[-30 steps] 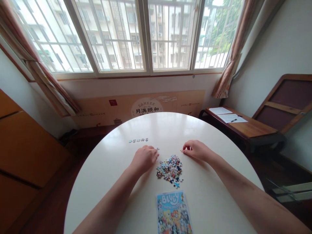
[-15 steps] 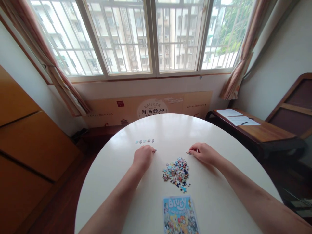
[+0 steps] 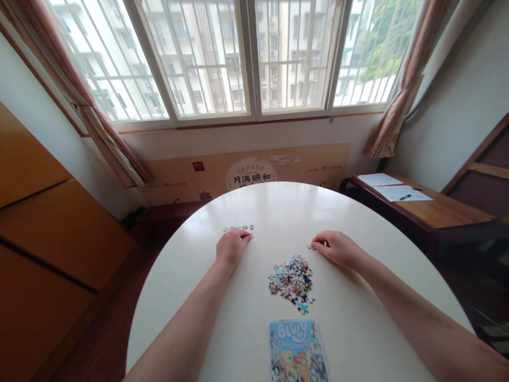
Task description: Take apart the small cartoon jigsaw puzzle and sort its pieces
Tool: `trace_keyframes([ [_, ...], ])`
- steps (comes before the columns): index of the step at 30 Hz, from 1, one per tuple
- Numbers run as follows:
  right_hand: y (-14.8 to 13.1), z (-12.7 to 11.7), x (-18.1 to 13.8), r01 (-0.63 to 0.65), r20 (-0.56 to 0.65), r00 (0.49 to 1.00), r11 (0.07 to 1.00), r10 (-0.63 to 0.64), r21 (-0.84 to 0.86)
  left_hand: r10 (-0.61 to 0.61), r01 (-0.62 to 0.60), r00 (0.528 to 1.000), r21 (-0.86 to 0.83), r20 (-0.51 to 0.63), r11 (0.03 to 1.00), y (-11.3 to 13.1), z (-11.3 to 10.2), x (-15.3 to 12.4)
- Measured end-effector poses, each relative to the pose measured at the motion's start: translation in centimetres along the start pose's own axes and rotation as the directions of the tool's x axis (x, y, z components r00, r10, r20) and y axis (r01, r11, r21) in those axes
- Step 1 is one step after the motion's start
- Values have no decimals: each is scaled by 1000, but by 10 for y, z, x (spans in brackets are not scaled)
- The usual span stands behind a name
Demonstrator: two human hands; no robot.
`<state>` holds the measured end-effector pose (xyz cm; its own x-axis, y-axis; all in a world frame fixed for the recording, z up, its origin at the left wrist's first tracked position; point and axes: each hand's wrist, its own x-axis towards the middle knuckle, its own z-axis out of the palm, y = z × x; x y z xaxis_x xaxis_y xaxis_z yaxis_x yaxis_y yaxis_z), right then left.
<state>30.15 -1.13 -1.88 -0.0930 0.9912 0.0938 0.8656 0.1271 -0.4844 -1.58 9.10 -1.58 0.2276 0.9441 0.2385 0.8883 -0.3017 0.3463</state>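
My left hand [image 3: 233, 245] pinches a small jigsaw piece [image 3: 251, 236] at the tabletop, just in front of a short row of jigsaw pieces [image 3: 245, 227]. Part of that row is hidden behind the knuckles. On the other side, my right hand [image 3: 333, 247] has thumb and fingertips closed on a jigsaw piece [image 3: 310, 247] resting on the table. Between the two forearms lies a loose heap of small colourful jigsaw pieces [image 3: 292, 278]. Nearest me is a Bluey picture sheet [image 3: 296, 350], cut off by the bottom of the view.
All of this rests on a round white table [image 3: 167, 297]. Beyond it are a barred window [image 3: 254, 58] and a printed cardboard panel [image 3: 207, 175]. A wooden bench [image 3: 445, 207] with papers [image 3: 401, 193] and a pen stands at right, orange cabinets [image 3: 40, 223] at left.
My left hand has moved slightly away from me, bringing its jigsaw piece up close to the row. The right hand stays on its piece. The whole view has shifted a little.
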Motion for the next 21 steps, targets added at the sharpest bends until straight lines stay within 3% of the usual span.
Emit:
trace_keyframes([
  [7, -2, -2, -1, -13, 0, 1000, 1000, 13, 4, -57, 57, 998, 23, 10, 998, 2, 0, 3],
  [14, -3, -2, -2, -24, 4, 1000, 1000, 24, 7, -9, 9, 1000, 31, 7, 999, 0, 2, 4],
  [21, 1, 0, 0, -20, 4, 1000, 1000, 20, 2, -54, 53, 999, 34, 10, 998, 2, 0, 4],
])
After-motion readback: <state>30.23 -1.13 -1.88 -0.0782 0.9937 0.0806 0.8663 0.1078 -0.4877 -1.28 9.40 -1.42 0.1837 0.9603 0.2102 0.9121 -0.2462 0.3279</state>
